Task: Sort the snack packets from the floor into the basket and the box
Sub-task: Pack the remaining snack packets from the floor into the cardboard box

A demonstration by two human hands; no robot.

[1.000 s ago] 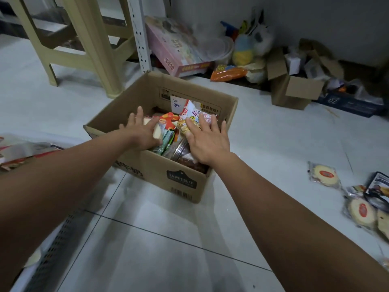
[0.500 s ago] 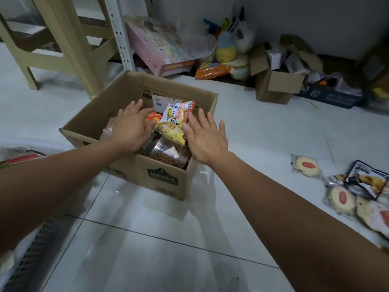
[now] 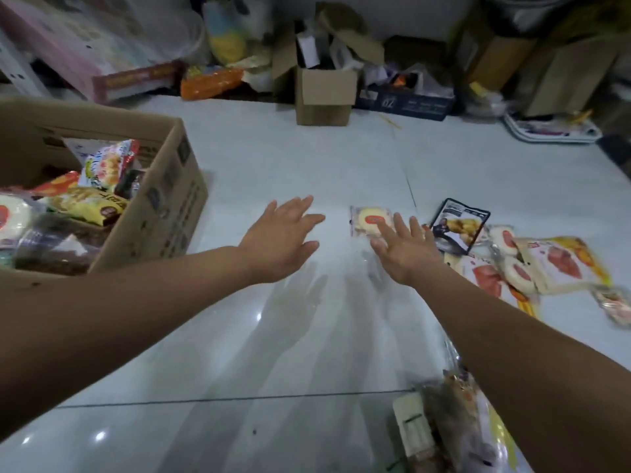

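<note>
**Left hand** (image 3: pixel 280 240): empty, palm down, fingers straight and spread. It is held above the white floor (image 3: pixel 307 336), between the cardboard box (image 3: pixel 164 206) and the right hand (image 3: pixel 406 250).

**Right hand:** empty, palm down, fingers straight and slightly fanned. Its fingertips overlap the near edge of a round biscuit packet (image 3: pixel 370 220), clear-wrapped with a red centre label, lying flat on the floor. Motion blur prevents saying whether the fingertips rest on the wrapper or hang just above it. Nothing is gripped.

**Floor, right side:** a black packet (image 3: pixel 459 225) lies flat and tilted just right of the hand, beside the round biscuit packet. Further right is a loose heap of packets (image 3: pixel 563 264). It holds more round biscuits and larger white-and-yellow packs with red pictures, all overlapping one another. At the lower right edge a cluster of clear-wrapped packets (image 3: pixel 440 414) lies partly hidden by the right forearm.

**Cardboard box:** it stands open at the left, well apart from both hands, and contains several items:
- a yellow packet (image 3: pixel 85 204) on top
- a white-and-green packet (image 3: pixel 106 163) propped behind it
- a boxed biscuit (image 3: pixel 12 216) at the left edge
- a clear tub (image 3: pixel 58 240) of dark contents at the near side

**Back wall:** a small open carton (image 3: pixel 322 93), a pink flat box (image 3: pixel 102 63) and assorted clutter too blurred to itemise.
</note>
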